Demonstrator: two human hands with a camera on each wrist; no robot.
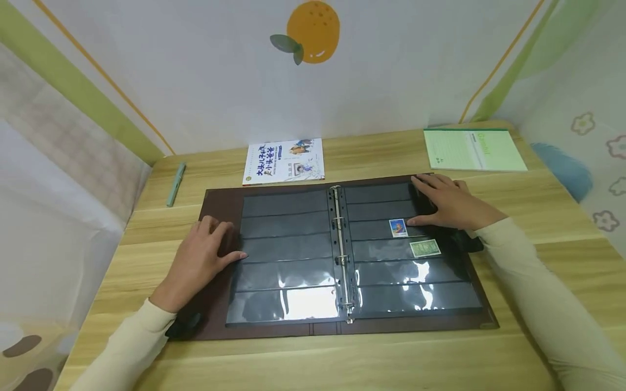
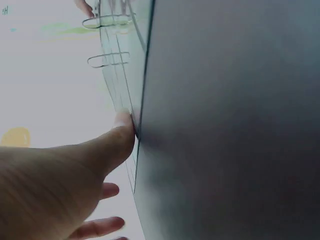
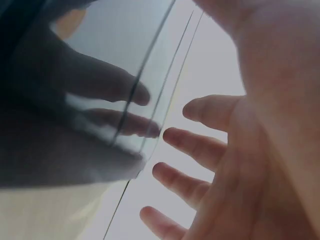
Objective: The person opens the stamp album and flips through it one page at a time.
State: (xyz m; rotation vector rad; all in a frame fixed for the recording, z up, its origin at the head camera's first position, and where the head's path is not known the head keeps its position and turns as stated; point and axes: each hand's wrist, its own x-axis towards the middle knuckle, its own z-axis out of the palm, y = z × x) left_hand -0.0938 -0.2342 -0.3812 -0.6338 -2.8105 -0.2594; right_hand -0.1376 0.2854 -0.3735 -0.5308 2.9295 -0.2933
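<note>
A brown ring-binder stamp album [image 1: 220, 203] lies spread flat on the table, black pocket pages on both sides of its metal rings [image 1: 342, 244]. Two stamps are on the right page [image 1: 376, 271]: a blue one [image 1: 398, 228] and a green one [image 1: 425, 248] below it. My left hand [image 1: 198, 258] rests at the left cover, thumb touching the left page's [image 1: 286, 247] outer edge. Over the upper right of the album lies my right hand [image 1: 447, 203], fingers spread, thumb tip beside the blue stamp. Its straight fingers [image 3: 192, 147] are mirrored in the glossy page.
Behind the album lies a white illustrated book [image 1: 283, 161]. A pale green notebook [image 1: 474, 150] sits at the back right, and a green pen [image 1: 176, 184] at the back left. White curtains with fruit and flower prints stand around the wooden table [image 1: 342, 364].
</note>
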